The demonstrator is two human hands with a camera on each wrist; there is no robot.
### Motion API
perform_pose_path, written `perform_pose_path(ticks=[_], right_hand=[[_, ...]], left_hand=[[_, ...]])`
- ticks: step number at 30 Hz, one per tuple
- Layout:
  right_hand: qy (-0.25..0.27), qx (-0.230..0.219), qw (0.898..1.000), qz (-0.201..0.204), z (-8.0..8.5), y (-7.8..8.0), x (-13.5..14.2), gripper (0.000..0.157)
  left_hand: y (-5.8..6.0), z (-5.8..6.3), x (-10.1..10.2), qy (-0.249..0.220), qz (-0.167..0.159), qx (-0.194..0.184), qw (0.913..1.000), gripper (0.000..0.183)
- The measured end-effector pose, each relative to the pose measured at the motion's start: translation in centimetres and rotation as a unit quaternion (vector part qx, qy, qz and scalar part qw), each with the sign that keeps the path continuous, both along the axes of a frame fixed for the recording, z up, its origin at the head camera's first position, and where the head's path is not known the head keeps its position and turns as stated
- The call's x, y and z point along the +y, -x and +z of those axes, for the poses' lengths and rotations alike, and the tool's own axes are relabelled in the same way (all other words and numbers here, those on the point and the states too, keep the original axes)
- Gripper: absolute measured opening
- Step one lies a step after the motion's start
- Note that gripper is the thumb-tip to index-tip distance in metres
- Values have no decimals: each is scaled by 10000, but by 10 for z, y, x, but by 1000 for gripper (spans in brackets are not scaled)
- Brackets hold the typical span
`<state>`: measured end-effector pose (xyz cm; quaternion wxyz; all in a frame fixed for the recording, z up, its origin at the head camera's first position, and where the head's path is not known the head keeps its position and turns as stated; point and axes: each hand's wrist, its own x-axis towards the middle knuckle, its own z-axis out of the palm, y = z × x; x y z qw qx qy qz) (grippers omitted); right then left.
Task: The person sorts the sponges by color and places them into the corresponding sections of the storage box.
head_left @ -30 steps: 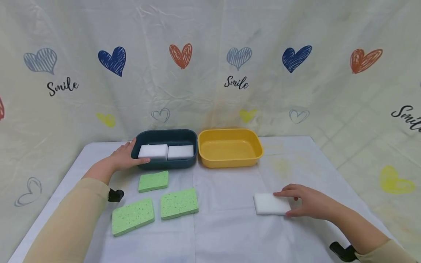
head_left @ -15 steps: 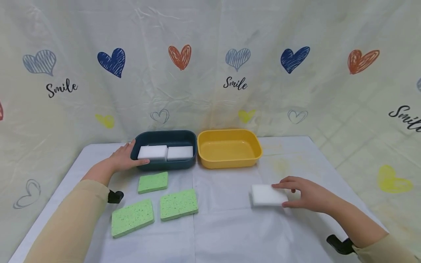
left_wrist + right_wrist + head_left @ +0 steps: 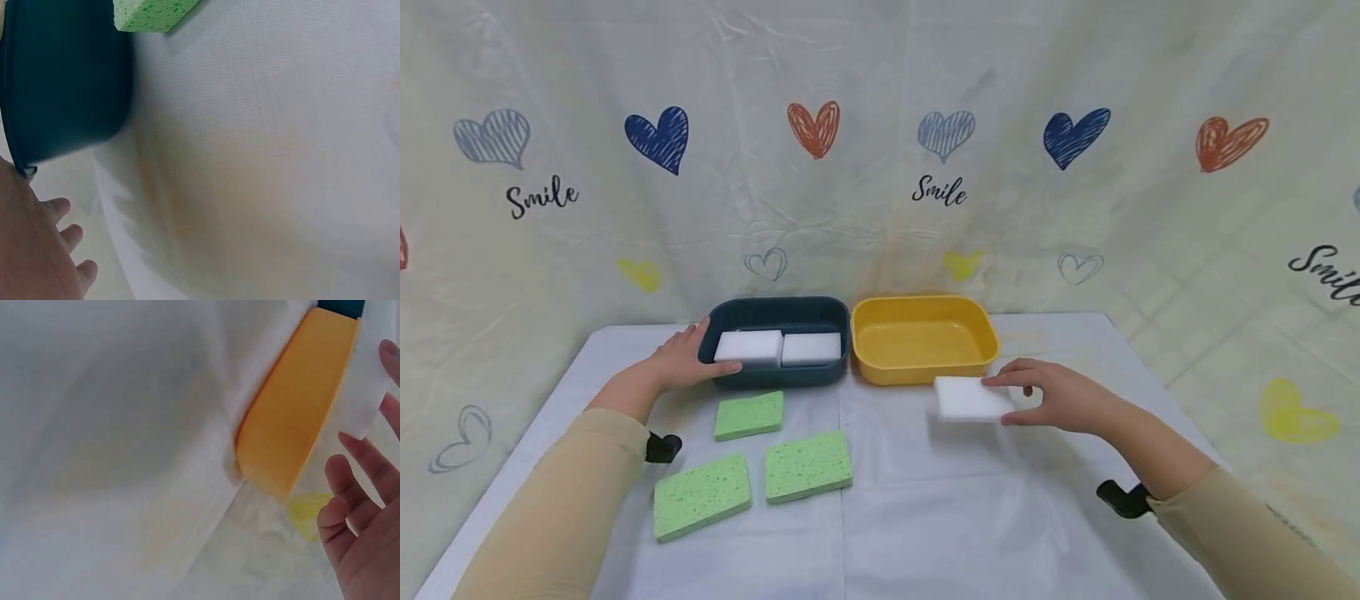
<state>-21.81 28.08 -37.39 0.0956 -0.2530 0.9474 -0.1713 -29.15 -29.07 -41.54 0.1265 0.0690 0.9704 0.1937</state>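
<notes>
My right hand (image 3: 1052, 396) pinches a white melamine sponge (image 3: 966, 400) by its right end, thumb at the near edge and fingers at the far edge. It is held over the table, just in front of the yellow bin (image 3: 925, 375). In the right wrist view the sponge (image 3: 362, 406) shows between the fingertips. My left hand (image 3: 677, 358) rests against the left end of the dark teal bin (image 3: 778, 379), its thumb across the front rim and its fingers extended along the left side. Two white sponges (image 3: 748, 347) lie side by side inside this bin.
Three green speckled sponges lie in front of the teal bin: a smaller one (image 3: 749, 416), one to its right (image 3: 808, 467), and one nearer on the left (image 3: 703, 497). Both bins stand side by side along the table's back edge, before a hanging sheet printed with hearts (image 3: 815, 129).
The right hand has lifted the white sponge from the table and carried it away from me and leftward, close to the yellow bin. The left hand stays at the teal bin.
</notes>
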Motion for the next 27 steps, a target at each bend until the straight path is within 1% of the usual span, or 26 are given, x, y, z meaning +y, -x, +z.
perform_pose_path(ticks=[5, 11, 14, 16, 20, 27], right_hand=[[-42, -6, 9999, -93, 9, 24, -24, 55], [-33, -113, 9998, -145, 15, 48, -62, 55], [54, -56, 10000, 24, 16, 58, -83, 54], [107, 68, 9998, 169, 17, 65, -97, 54], [179, 192, 9992, 293, 16, 79, -125, 53], [206, -60, 9995, 231, 14, 99, -166, 54]], left_hand=[[-2, 4, 2, 57, 15, 16, 10000, 127], [-1, 3, 3, 159, 39, -5, 9999, 125], [-1, 4, 3, 179, 35, 26, 9998, 125], [0, 4, 2, 199, 27, 37, 9998, 125], [0, 3, 1, 172, 43, -8, 9998, 125], [-2, 1, 2, 115, 66, -86, 9999, 126]])
